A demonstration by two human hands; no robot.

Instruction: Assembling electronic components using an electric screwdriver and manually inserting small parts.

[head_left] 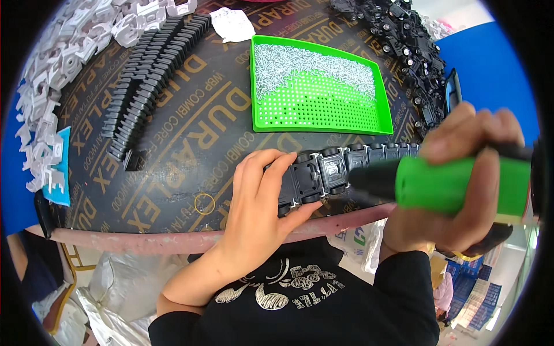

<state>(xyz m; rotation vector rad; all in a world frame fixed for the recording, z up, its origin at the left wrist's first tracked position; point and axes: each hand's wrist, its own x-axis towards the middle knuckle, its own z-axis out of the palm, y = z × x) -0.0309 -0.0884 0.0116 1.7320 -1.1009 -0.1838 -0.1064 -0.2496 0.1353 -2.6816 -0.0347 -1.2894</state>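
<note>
Counter (190, 132): dark round board w/ printed lettering, pinkish rim along the near edge. On it, big to small:

Green perforated tray (323, 112), far-centre, its far half heaped w/ small silvery screws (306, 63).

Pile of white plastic parts (57, 63) along the far-left rim; pile of black parts w/ round studs (404, 40) at far right.

Two rows of stacked black plastic pieces (144, 81) running diagonally, far-left to mid-left.

Row of black plastic blocks (346, 164) at the near edge. This is the work item. Long axis runs left-right, roughly parallel to the counter rim, stretching from the left hand out to the right under the tool.

Green-bodied power screwdriver (450, 184), black nose pointing left, its blurred tip just beside or on the block at approx the row's middle. Contact can't be confirmed.

Left hand (259, 202): fingers curled over the row's left end, thumb pressed at its near side, clamping it down on the counter.

Right hand (467, 190): wrapped tight round the green barrel, fingers over the top.

Key relation: tool comes in from the right along nearly the same axis as the row; left hand is nearer the block being worked and sits just left of the tip, so hand and tip are close, not touching.

Small bits: crumpled white paper (231, 24) far-centre, yellow rubber band (204, 203) near the rim.
</note>
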